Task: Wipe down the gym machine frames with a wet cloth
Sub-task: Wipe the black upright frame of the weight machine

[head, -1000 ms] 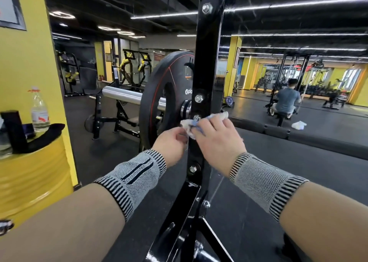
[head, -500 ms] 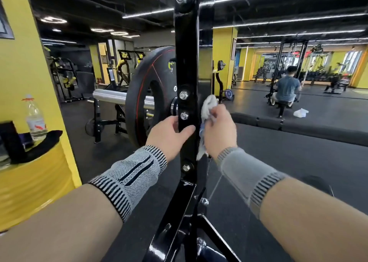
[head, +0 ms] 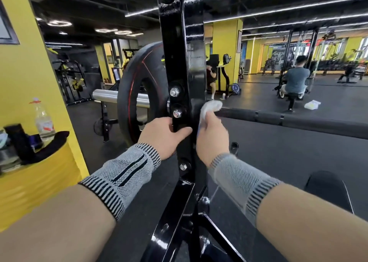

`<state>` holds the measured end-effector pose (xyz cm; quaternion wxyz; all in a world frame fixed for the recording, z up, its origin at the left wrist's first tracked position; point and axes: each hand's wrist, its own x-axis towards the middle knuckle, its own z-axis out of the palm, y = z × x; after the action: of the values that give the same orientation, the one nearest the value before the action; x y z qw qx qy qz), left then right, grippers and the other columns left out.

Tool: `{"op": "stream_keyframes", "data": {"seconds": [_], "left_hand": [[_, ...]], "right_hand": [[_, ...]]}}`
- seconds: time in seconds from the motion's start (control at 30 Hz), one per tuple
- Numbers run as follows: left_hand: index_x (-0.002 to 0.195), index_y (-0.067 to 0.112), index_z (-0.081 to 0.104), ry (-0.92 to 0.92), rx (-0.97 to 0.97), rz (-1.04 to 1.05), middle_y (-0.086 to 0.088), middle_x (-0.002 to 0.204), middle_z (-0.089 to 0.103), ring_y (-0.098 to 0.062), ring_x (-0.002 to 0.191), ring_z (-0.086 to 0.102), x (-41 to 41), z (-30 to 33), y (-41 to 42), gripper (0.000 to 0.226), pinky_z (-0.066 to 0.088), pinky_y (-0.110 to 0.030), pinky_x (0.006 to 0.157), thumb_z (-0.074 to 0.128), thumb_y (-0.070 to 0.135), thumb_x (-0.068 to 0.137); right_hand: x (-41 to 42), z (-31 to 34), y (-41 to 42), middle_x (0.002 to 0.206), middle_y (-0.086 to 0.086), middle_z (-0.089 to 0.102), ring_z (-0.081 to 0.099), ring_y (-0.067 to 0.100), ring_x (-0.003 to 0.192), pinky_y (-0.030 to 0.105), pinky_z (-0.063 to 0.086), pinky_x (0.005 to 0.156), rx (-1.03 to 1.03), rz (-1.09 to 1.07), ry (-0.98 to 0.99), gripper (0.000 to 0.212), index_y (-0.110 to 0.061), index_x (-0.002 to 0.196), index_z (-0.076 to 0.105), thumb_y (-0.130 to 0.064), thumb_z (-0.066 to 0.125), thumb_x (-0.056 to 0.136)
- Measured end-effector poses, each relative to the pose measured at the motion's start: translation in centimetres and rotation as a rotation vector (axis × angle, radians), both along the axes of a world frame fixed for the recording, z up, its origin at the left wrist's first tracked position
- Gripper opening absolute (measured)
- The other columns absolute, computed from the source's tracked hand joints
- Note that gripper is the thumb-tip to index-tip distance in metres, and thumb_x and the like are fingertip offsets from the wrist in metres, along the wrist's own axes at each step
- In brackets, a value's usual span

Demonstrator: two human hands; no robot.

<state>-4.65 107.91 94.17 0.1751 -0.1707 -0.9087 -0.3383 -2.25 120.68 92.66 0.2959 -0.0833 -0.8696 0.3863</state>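
Head view shows us the black upright post [head: 180,48] of the machine frame, standing near and centre. Our left hand [head: 162,137] grips its left edge, thumb laid across the front face just under a bolt [head: 176,113], fingers curled behind. Our right hand [head: 212,137] pinches a white cloth [head: 210,107] against the post's right side. Left of the post hangs a weight plate [head: 137,94]; far left stands a water bottle [head: 44,120].

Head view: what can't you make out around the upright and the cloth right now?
- Left hand fingers: hidden behind the black upright.
- White cloth: lower part covered by the right hand; wetness unreadable.
- Upright top: cut off by the frame edge.
- Bottle label: too small.
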Motion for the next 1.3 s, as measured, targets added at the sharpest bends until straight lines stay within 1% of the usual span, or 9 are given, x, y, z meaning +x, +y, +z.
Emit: {"op": "stream_keyframes", "data": {"seconds": [0.13, 0.27, 0.5, 0.6, 0.7, 0.83, 0.93, 1.07, 1.3], "left_hand": [[0.080, 0.019, 0.066, -0.004, -0.038, 0.021, 0.003, 0.074, 0.067, -0.015, 0.074, 0.064, 0.0, 0.0, 0.2, 0.036, 0.051, -0.033, 0.070, 0.064, 0.055, 0.082], [0.078, 0.021, 0.066, 0.000, -0.040, 0.026, 0.006, 0.071, 0.065, -0.012, 0.070, 0.061, 0.4, 0.2, 0.3, 0.034, 0.047, -0.028, 0.064, 0.062, 0.054, 0.084], [0.088, 0.020, 0.069, 0.000, -0.046, 0.019, 0.004, 0.081, 0.068, -0.012, 0.080, 0.061, 0.6, -0.2, 0.3, 0.037, 0.045, -0.027, 0.073, 0.058, 0.055, 0.087], [0.067, 0.018, 0.058, 0.011, -0.062, 0.035, 0.003, 0.066, 0.060, -0.013, 0.068, 0.056, 0.5, -0.4, 0.4, 0.042, 0.040, -0.028, 0.062, 0.058, 0.055, 0.087], [0.053, 0.020, 0.044, -0.004, 0.005, 0.026, 0.004, 0.052, 0.049, -0.011, 0.053, 0.048, 0.7, -0.7, 0.4, 0.050, 0.033, -0.025, 0.051, 0.059, 0.054, 0.087], [0.063, 0.018, 0.056, -0.097, 0.075, -0.013, -0.003, 0.073, 0.067, -0.017, 0.074, 0.063, 0.6, -1.9, 0.0, 0.046, 0.051, -0.032, 0.074, 0.054, 0.055, 0.090], [0.084, 0.008, 0.062, -0.279, 0.199, -0.017, -0.009, 0.092, 0.069, -0.028, 0.095, 0.066, -0.2, -3.9, -0.8, 0.051, 0.052, -0.044, 0.091, 0.045, 0.055, 0.094], [0.113, 0.008, 0.065, -0.535, 0.577, -0.013, -0.008, 0.109, 0.068, -0.022, 0.099, 0.065, -0.8, -5.1, -0.9, 0.043, 0.057, -0.039, 0.081, 0.043, 0.042, 0.099], [0.103, 0.017, 0.067, -0.637, 0.633, -0.032, -0.003, 0.099, 0.073, -0.016, 0.091, 0.069, 0.7, -6.0, -1.9, 0.050, 0.054, -0.038, 0.085, 0.034, 0.054, 0.098]], "right_hand": [[1.7, 1.4, -0.7, 0.085, -0.007, 0.040, 0.039, 0.013, 0.076, 0.022, 0.033, 0.069, 0.088, 0.115, 0.186, 0.035, -0.026, 0.073, 0.029, 0.001, 0.036, 0.094], [1.0, 3.9, 0.8, 0.104, -0.008, 0.054, 0.049, 0.013, 0.101, 0.015, 0.031, 0.083, 0.051, 0.161, 0.302, 0.031, -0.026, 0.100, 0.056, -0.003, 0.036, 0.098], [1.4, -6.7, -0.2, 0.120, 0.019, 0.060, 0.055, 0.035, 0.112, 0.020, 0.037, 0.066, 0.068, 0.023, -0.391, 0.031, -0.002, 0.120, 0.057, -0.012, 0.040, 0.096], [2.4, -3.7, -0.7, 0.114, 0.016, 0.057, 0.052, 0.036, 0.110, 0.026, 0.041, 0.082, 0.057, 0.050, -0.203, 0.023, -0.006, 0.114, 0.051, -0.007, 0.037, 0.096], [1.5, -1.8, -0.4, 0.090, -0.006, 0.043, 0.048, 0.017, 0.087, 0.017, 0.028, 0.069, -0.114, 0.059, 0.207, 0.015, -0.017, 0.094, 0.046, -0.003, 0.039, 0.094], [0.8, -5.7, -0.3, 0.112, 0.008, 0.051, 0.051, 0.023, 0.098, 0.016, 0.027, 0.072, -0.122, -0.018, -0.001, 0.021, -0.008, 0.115, 0.053, -0.007, 0.046, 0.095], [2.6, -7.7, -0.5, 0.107, 0.001, 0.045, 0.047, 0.015, 0.082, 0.016, 0.032, 0.065, 0.107, 0.077, -0.094, 0.019, -0.008, 0.112, 0.051, -0.007, 0.049, 0.093], [2.1, -5.1, -0.3, 0.112, 0.005, 0.053, 0.045, 0.024, 0.095, 0.034, 0.051, 0.066, 0.675, 0.139, 0.341, 0.026, -0.011, 0.103, 0.065, -0.008, 0.053, 0.079], [1.1, -6.5, 0.2, 0.090, 0.002, 0.061, 0.053, 0.027, 0.084, 0.036, 0.043, 0.066, 1.270, 0.190, 0.274, 0.040, -0.012, 0.089, 0.070, -0.017, 0.032, 0.079]]}}
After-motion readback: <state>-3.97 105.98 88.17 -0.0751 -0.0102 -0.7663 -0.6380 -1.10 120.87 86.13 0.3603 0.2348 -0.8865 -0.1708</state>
